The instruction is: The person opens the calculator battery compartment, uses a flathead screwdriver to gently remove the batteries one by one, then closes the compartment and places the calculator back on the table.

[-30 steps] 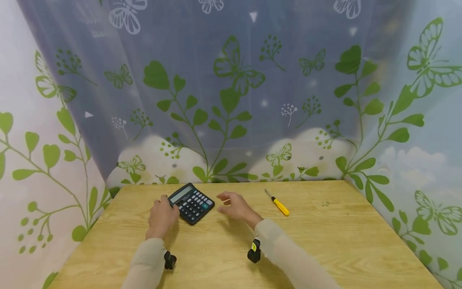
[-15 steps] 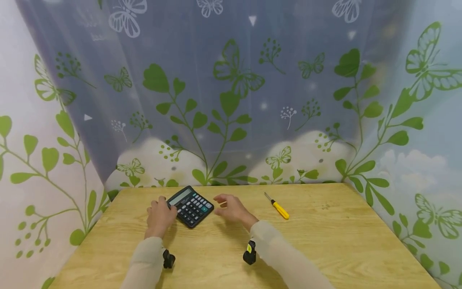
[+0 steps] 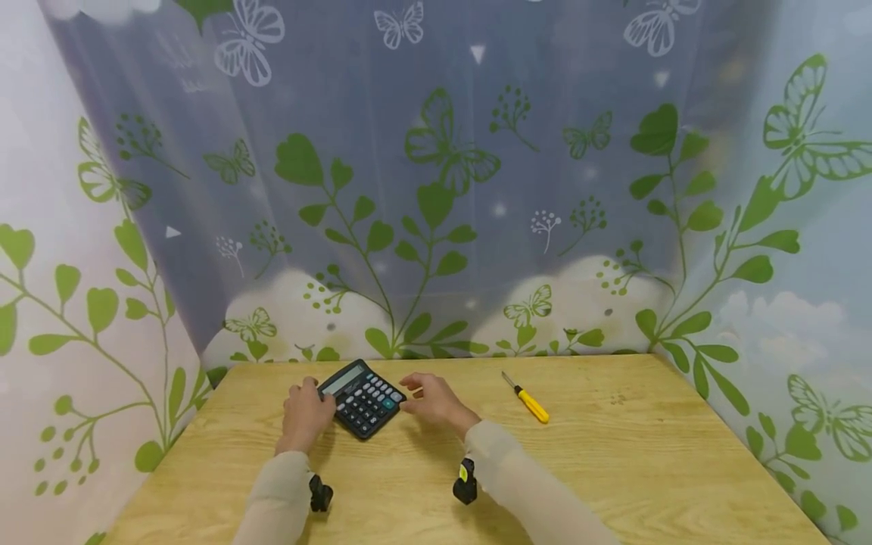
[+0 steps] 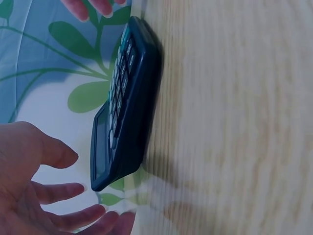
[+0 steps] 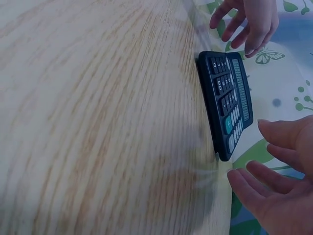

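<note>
A black calculator (image 3: pixel 363 399) with a grey display and a teal key lies face up on the table, turned at an angle. At its left edge is my left hand (image 3: pixel 305 412), fingers spread and slightly bent; the left wrist view shows a gap between the thumb (image 4: pixel 61 153) and the casing. My right hand (image 3: pixel 434 401) hovers beside the opposite corner, its fingers apart. From the right wrist view, these fingertips (image 5: pixel 237 177) stand close to the calculator's end without gripping it. Neither hand holds anything.
A screwdriver (image 3: pixel 526 397) with a yellow handle lies to the right of my right hand. The wooden table (image 3: pixel 654 454) ends at a curtain (image 3: pixel 450 250) printed with leaves and butterflies. Small black cameras sit on both wrists.
My right hand has moved a little left, closer to the calculator. The left hand stays beside it, and the calculator and screwdriver keep their places. The head view has tilted slightly up.
</note>
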`<state>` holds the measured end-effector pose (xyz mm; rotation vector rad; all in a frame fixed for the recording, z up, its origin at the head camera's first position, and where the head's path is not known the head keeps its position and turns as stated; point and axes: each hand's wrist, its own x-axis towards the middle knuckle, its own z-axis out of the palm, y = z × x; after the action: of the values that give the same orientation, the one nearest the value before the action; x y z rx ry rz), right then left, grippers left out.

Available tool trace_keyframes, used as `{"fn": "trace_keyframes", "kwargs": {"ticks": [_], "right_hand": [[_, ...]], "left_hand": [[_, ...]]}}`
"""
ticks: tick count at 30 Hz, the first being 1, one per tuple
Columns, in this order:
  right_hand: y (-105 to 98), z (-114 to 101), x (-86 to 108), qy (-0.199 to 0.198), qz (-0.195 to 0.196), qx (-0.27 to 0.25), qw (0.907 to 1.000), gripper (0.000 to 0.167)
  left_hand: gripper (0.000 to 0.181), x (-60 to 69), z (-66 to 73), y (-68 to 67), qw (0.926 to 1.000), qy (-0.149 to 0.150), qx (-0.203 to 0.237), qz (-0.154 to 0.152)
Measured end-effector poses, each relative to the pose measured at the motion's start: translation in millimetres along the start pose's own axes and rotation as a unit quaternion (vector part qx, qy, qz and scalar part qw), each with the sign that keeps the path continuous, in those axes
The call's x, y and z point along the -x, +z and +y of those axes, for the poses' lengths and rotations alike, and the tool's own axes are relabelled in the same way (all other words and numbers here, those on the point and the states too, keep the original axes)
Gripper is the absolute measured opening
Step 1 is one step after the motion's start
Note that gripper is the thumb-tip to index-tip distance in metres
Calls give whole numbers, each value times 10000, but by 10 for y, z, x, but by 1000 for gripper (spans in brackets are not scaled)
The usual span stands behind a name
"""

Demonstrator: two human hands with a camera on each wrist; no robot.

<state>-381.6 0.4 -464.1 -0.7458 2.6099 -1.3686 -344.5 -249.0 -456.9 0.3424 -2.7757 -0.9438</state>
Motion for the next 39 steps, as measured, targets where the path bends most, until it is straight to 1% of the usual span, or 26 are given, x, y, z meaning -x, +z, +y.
{"fn": "trace_keyframes", "kwargs": {"ticks": [5,9,16,19,23,27,31,35,39], "right_hand": [[38,-2,-26,59,-98,163,9998,45],[76,23,-40,77,-133,260,9995,45],[111,51,-42,168,-263,352,9989,47],[105,47,-60,134,-231,396,9989,46],[100,47,-81,158,-176,407,9989,44],[102,51,-92,248,-144,364,9989,43],[105,43,-106,274,-150,346,9989,43],[115,32,-133,274,-185,383,9987,41],[133,37,-164,229,-231,494,9982,35]], "left_hand": [[52,-64,-50,-14,9997,111,121,-152],[50,-115,-72,-22,9994,215,140,-232],[43,-166,-135,-13,9991,338,115,-236],[41,-190,-159,-7,9988,380,136,-260],[38,-207,-157,4,9989,393,193,-190],[36,-217,-153,27,9987,286,394,-166],[35,-228,-152,37,9981,94,580,-197],[34,-243,-165,33,9971,-52,682,-319],[34,-264,-189,33,9950,-160,846,-496]]}}
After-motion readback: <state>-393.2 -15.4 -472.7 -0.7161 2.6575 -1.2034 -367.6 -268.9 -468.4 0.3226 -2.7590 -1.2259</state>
